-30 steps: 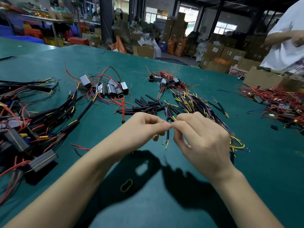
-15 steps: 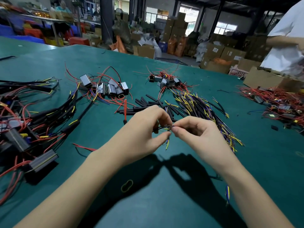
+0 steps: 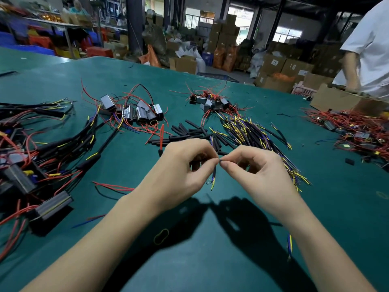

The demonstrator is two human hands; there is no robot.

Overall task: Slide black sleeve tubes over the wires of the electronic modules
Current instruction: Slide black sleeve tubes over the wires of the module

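A: What changed in the last second?
B: The left hand [image 3: 181, 165] dipped and came back level; both grips are again pinched together on 1 sleeved wire [image 3: 214, 175] above the counter [image 3: 315, 207].
A: And the right hand [image 3: 255, 171]?
B: Clamped on its tip, likely feeding. Spare black sleeve tubes [image 3: 189, 133] lie just beyond.

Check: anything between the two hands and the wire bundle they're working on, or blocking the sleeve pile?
Nothing visible. Left hand and right hand already pinch the thin wire bundle above the green table. The loose black sleeve tubes lie just beyond the hands, with open table between.
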